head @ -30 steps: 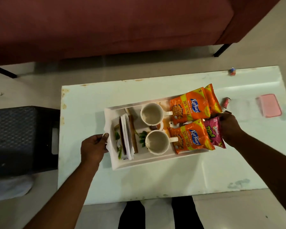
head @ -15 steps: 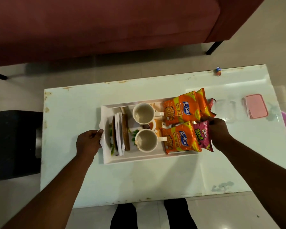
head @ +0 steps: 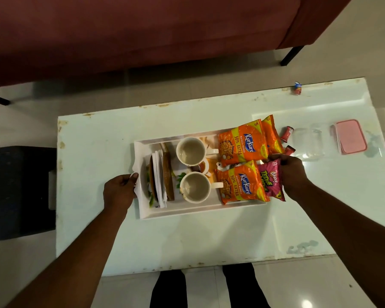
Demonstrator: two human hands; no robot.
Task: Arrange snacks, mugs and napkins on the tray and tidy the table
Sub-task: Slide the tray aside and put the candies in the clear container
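Note:
A white tray (head: pixel 187 211) sits mid-table. On it stand two white mugs (head: pixel 190 151) (head: pixel 195 187), a napkin stack in a brown holder (head: pixel 159 181) at the left, and orange Kurkure packets (head: pixel 242 143) (head: pixel 240 183) at the right. A pink snack packet (head: pixel 270 180) lies over the tray's right end. My left hand (head: pixel 119 192) grips the tray's left handle. My right hand (head: pixel 292 174) is closed at the tray's right end, on the pink packet's edge; the handle there is hidden.
Small red wrappers (head: pixel 287 133) lie right of the tray, and one (head: pixel 297 88) at the table's far edge. A clear box (head: pixel 308 142) and pink lid (head: pixel 350 136) lie far right. A maroon sofa (head: pixel 142 30) stands beyond; a dark stool (head: pixel 18 190) at left.
The view has drifted a little between frames. Both hands stay at the tray's two ends, and the tray's contents keep their places.

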